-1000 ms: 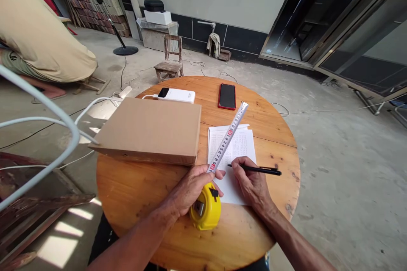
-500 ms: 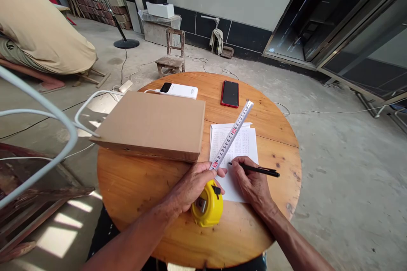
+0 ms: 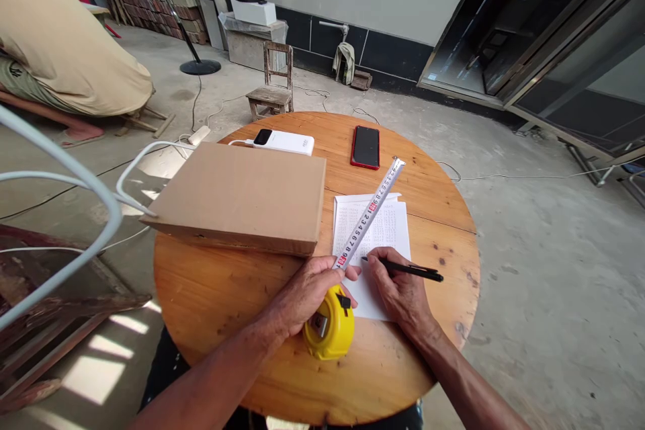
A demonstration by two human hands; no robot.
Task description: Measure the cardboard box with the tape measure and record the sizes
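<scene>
Bare hands and forearms, dark legwear

L hand w/ tape measure, R hand w/ blk pen over paper

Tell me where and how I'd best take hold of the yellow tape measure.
I'd grip its rounded yellow case, coming from the near side of the table. That end is uncovered, while the left hand crowds the far end, where the blade extends away over the paper. The long, thin blade looks a poorer hold.
</scene>
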